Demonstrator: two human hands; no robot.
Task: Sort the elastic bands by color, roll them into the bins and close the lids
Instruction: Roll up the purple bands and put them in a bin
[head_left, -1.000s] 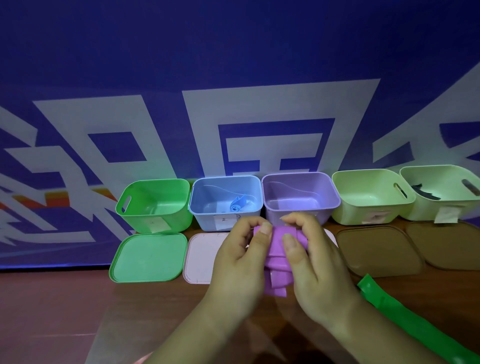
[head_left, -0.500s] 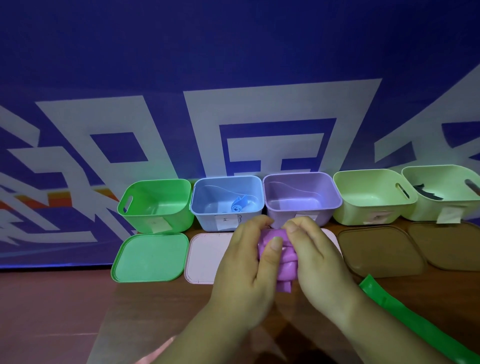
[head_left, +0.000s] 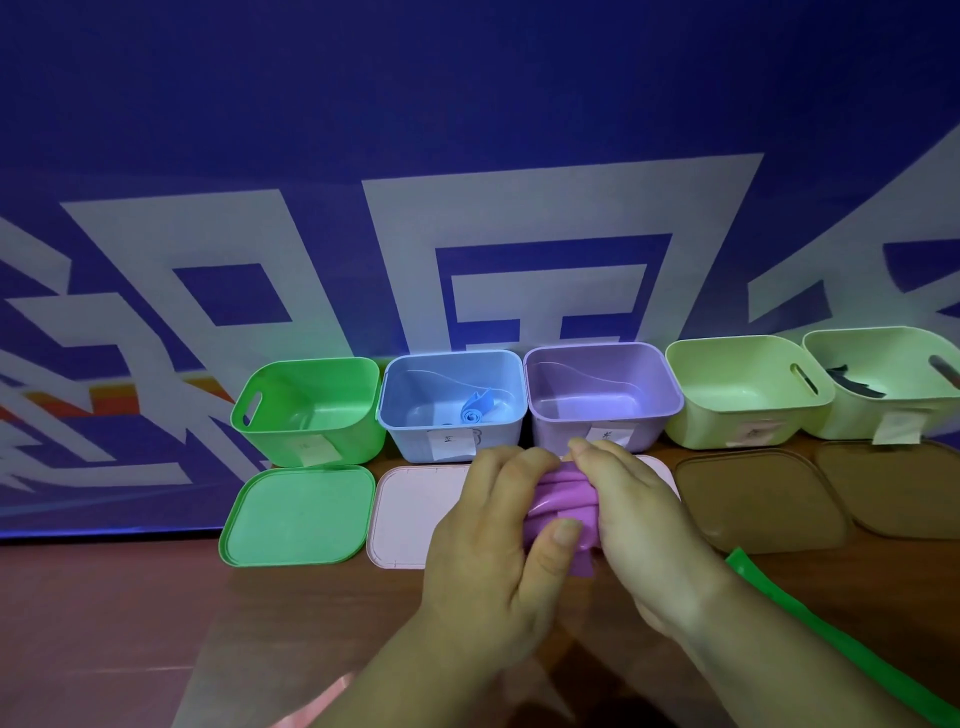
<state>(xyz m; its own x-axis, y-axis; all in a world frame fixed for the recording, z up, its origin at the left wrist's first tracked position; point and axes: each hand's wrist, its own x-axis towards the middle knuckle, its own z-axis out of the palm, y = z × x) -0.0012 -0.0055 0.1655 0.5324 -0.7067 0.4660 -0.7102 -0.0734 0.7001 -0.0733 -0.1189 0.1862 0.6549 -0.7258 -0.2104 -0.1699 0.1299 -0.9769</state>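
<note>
Over the brown tabletop (head_left: 130, 623), just in front of the open purple bin (head_left: 571, 431), the left hand (head_left: 483, 551) and right hand (head_left: 644, 525) meet, fingers (head_left: 501, 467) curled tight round the rolled purple band (head_left: 563, 499), with the left thumb pressing its near side.

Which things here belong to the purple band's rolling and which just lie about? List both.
In hand: purple band, gripped by left hand and right hand; purple bin.
Lying about: green band, green bin, green lid, blue bin with rolled blue band, wall banner.
</note>
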